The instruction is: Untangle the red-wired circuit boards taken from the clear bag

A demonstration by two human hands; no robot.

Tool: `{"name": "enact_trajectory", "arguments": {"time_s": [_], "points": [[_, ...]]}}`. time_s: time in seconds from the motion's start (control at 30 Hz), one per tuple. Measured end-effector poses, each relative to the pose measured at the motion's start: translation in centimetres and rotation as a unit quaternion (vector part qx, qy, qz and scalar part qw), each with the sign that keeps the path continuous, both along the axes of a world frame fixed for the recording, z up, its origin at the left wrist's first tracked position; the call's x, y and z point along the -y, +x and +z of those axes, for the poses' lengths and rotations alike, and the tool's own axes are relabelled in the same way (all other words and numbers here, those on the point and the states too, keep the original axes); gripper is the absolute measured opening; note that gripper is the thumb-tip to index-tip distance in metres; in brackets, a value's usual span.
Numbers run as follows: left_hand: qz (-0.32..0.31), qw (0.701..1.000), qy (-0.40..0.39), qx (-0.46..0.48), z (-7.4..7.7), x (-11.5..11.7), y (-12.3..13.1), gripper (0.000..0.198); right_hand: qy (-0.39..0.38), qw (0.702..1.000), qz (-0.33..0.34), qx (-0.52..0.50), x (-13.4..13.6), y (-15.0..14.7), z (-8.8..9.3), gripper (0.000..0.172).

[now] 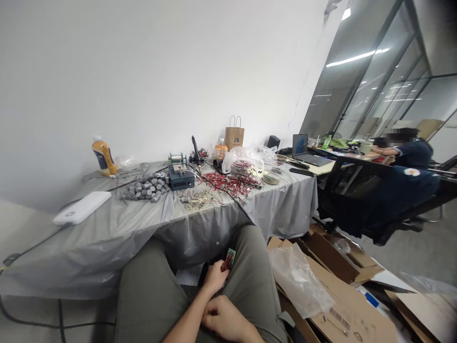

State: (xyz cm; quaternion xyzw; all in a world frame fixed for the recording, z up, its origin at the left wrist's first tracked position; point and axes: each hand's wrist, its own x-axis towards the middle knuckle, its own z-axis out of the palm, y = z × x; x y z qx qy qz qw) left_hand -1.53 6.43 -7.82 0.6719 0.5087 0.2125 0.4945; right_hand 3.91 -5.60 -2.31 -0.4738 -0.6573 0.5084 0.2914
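I sit with my legs in olive trousers (150, 290) at a table draped in grey plastic sheet (117, 228). My left hand (214, 277) rests between my thighs, its fingers pinched on a small red and green circuit board (229, 259). My right hand (224, 318) lies lower in my lap, fingers curled inward; whatever is inside them is hidden. On the table ahead lie a heap of red-wired parts (232, 182), a pile of grey cylinders (146, 187) and a dark soldering station (181, 179).
An orange bottle (103, 156) and a white flat device (82, 208) sit at the left, a paper bag (234, 136) and clear plastic bags (244, 162) further back. Another person (403, 166) sits at a laptop (305, 151) on the right. Flattened cardboard (342, 305) covers the floor.
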Motion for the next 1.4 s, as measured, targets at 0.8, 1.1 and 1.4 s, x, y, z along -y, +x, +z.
{"name": "enact_trajectory", "arguments": {"time_s": [0.8,1.1,1.4], "points": [[-0.271,0.92,-0.159,0.234,5.9,2.8,-4.5,0.031,0.15,0.937,-0.312,0.052,1.3,6.3,4.6,0.03],[-0.232,0.934,-0.134,0.237,4.9,2.5,-3.9,0.029,0.197,0.916,-0.331,0.112,0.5,5.4,4.4,0.029],[-0.229,0.955,-0.07,0.178,4.1,1.7,-3.9,0.028,0.217,0.9,-0.348,0.146,0.1,5.1,3.3,0.032]]}}
